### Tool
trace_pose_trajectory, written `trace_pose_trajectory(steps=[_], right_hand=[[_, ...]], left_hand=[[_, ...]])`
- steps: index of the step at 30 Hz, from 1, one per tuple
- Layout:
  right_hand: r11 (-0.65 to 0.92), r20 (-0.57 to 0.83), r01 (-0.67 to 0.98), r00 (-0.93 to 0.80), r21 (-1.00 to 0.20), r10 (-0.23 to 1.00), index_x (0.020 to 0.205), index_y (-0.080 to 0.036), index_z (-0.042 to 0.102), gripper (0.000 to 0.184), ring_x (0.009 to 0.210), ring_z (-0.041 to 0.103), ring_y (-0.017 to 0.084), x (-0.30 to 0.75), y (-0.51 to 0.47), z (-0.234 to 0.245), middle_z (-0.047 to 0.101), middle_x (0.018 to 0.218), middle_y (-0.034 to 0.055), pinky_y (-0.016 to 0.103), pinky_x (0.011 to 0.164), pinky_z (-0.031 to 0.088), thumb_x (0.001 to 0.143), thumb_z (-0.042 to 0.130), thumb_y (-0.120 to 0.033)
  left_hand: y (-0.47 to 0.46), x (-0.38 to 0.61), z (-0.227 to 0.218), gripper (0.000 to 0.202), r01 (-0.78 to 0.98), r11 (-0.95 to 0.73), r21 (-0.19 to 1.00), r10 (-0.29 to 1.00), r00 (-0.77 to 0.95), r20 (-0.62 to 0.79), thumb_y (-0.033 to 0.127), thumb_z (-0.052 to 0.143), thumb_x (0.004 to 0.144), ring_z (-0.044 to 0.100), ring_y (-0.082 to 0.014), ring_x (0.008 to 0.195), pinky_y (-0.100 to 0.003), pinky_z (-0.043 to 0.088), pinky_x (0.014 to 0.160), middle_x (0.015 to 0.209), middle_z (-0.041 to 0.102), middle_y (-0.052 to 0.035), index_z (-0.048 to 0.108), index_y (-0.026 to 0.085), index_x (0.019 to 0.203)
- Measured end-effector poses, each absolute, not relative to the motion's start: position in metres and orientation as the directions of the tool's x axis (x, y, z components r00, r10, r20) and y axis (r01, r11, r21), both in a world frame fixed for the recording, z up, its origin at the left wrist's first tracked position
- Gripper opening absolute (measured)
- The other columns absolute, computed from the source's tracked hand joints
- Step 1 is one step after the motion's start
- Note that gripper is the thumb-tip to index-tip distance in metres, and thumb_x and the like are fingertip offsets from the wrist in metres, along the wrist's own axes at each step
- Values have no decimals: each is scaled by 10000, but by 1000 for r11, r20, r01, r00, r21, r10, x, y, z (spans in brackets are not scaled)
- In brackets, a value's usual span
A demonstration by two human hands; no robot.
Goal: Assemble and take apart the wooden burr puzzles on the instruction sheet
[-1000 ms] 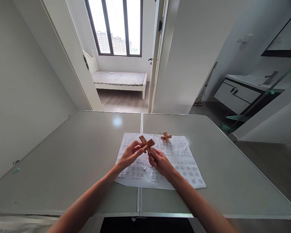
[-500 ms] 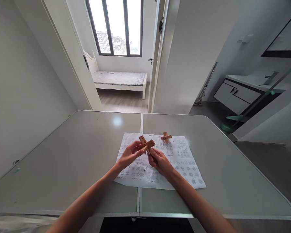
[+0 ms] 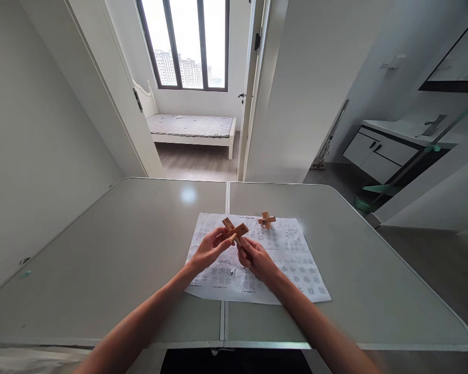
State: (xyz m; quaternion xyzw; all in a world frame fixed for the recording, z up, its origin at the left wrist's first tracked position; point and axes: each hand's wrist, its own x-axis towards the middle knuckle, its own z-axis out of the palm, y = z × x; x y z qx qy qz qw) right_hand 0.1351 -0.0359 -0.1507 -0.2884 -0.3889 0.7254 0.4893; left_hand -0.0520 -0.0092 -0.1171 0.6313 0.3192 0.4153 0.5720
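Between my hands is a wooden burr puzzle (image 3: 239, 230), its crossed brown bars sticking out at angles. My left hand (image 3: 210, 248) grips it from the left, fingers behind and thumb in front. My right hand (image 3: 256, 256) pinches its lower right end. Both hands are above a printed instruction sheet (image 3: 296, 275), which has rows of small diagrams and creases. A second wooden puzzle (image 3: 267, 220), shaped like a cross, rests at the far edge of the sheet, to the right of my hands.
The sheet lies on a grey-green table (image 3: 101, 259) with a pale metal edge and a centre seam. Beyond the table, a bed (image 3: 195, 127) stands in a room with a window. A washbasin cabinet (image 3: 382, 150) is off to the right.
The view has shifted very slightly. Both hands keep their grip on the puzzle, with no other visible movement.
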Motion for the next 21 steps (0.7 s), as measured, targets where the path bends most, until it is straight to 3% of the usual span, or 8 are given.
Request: trace_pose_trajectory(steps=[3,6,9,11,15,21], right_hand=[[-129,-20,-355,-293,-926,956,842,-198,563,449,453,350,81,134,-38,-149,475,605,-59,246,460,280,924,618,-636],[86,94,-87,-88,-993,992,984,-204,582,372,569,494,131,135,-42,-145,586,713,-15,256,529,383,966,573,-575],[271,281,143,51,-952,958,1072,-210,590,293,820,616,190,137,-43,-141,678,958,56,287,669,476,971,585,-485],[313,329,202,50,-928,943,997,-211,608,264,811,616,191,139,-42,-139,684,942,57,293,685,479,987,558,-470],[242,241,56,-18,-969,970,892,-216,593,328,569,494,140,141,-40,-139,567,668,-22,271,551,412,984,568,-531],[90,140,-306,-145,-948,980,922,-212,569,376,518,486,109,141,-38,-138,539,647,-43,243,484,371,930,653,-579]], left_hand=[[-9,-52,-118,462,-42,-136,990,896,421,141,494,735,891,706,-264,1065,-381,552,941,1157,726,-126,650,154,1192],[-8,-52,-119,449,-14,-161,987,902,404,153,475,740,889,689,-276,1120,-371,537,943,1174,727,-126,641,164,1196],[-9,-51,-119,428,82,-234,969,900,396,183,466,744,882,691,-256,1065,-363,527,924,1122,735,-107,642,173,1177],[-10,-51,-119,411,170,-284,944,898,393,200,465,761,863,684,-238,1015,-358,516,918,1077,731,-88,659,181,1142],[-10,-52,-121,406,198,-320,927,893,390,225,481,756,856,668,-231,1005,-357,501,923,1075,703,-76,639,194,1119],[-13,-48,-124,656,227,-314,922,919,318,235,453,819,786,631,-250,1063,-384,490,942,1194,646,-107,493,211,1302]])
